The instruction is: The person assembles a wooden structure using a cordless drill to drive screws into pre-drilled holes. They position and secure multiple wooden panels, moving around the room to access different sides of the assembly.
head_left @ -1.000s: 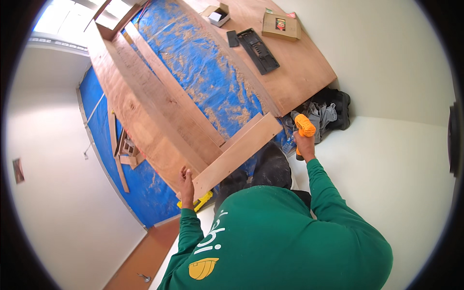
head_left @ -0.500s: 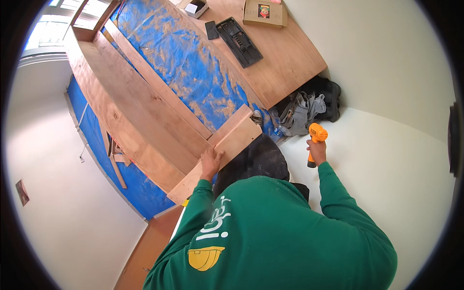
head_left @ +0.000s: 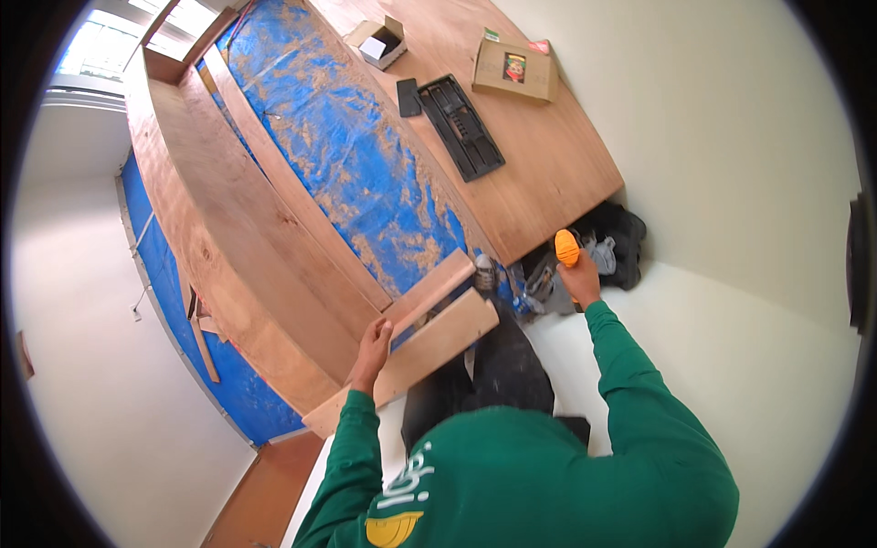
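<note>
Blue plastic sheeting (head_left: 343, 173) formed the background. Orange power drill (head_left: 566, 247): was gripped in the right hand (head_left: 583, 278), right of a flat, pale wooden plank (head_left: 448, 338). Left hand (head_left: 371, 353): was at the plank, hold not discernible. Black rectangular plastic tray (head_left: 459, 130): lay beyond.

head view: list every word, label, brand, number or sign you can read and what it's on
Green shirt: large white lettering beside a yellow helmet picture, not all in sight; I won't copy it out.
Cardboard box: a dark label with a colourful picture; any print is too small to read.
Orange drill: no lettering can be made out.
</note>
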`<action>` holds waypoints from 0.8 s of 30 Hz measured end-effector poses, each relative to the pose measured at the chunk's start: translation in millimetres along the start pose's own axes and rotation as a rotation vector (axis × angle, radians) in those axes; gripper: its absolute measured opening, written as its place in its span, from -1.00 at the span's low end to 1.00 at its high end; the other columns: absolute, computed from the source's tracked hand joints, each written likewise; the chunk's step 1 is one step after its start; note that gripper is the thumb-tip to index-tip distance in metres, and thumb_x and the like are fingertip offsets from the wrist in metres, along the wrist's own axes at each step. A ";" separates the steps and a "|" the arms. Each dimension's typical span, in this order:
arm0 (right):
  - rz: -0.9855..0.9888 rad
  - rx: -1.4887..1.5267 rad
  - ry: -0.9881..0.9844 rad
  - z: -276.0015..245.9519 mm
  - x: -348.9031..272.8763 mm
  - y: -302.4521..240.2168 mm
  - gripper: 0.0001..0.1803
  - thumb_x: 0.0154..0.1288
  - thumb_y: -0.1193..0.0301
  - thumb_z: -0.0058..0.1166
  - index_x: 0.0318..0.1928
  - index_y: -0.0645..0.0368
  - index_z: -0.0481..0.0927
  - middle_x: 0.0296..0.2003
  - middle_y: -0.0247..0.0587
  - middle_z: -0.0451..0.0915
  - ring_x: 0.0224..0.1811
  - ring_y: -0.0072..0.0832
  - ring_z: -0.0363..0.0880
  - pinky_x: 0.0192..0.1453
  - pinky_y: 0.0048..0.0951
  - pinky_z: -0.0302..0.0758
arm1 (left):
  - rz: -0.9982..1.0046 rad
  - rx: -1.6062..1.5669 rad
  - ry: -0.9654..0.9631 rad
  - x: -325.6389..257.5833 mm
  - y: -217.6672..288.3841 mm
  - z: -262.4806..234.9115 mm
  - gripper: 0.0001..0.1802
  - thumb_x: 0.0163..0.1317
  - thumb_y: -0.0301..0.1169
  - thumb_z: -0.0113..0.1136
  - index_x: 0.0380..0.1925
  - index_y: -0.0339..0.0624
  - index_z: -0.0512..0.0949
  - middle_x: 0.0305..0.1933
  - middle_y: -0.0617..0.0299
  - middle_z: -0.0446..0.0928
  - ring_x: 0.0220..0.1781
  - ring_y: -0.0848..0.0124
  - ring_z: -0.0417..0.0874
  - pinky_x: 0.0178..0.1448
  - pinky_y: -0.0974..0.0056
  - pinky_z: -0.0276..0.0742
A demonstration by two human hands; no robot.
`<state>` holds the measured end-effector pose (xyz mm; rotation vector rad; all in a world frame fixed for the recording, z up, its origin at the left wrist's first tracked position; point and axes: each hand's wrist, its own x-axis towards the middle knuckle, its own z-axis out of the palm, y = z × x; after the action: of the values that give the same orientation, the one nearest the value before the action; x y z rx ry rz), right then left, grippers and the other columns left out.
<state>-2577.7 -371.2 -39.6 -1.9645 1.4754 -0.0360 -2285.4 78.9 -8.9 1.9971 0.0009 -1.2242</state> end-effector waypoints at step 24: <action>0.121 -0.125 -0.053 198.5 410.6 26.3 -0.18 0.20 0.17 0.55 0.27 0.30 0.34 0.20 0.31 0.54 0.20 0.20 0.66 0.21 0.18 0.63 | 1.088 1.021 0.562 709.6 501.9 52.1 -0.69 0.48 -0.34 0.07 0.09 -0.16 0.67 0.09 -0.20 0.71 0.20 -0.17 0.70 0.30 -0.10 0.58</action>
<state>-2372.7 -631.2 -354.4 -1.9537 1.5919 0.1639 -1755.8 -568.4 -251.3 2.4422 -1.4555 0.1485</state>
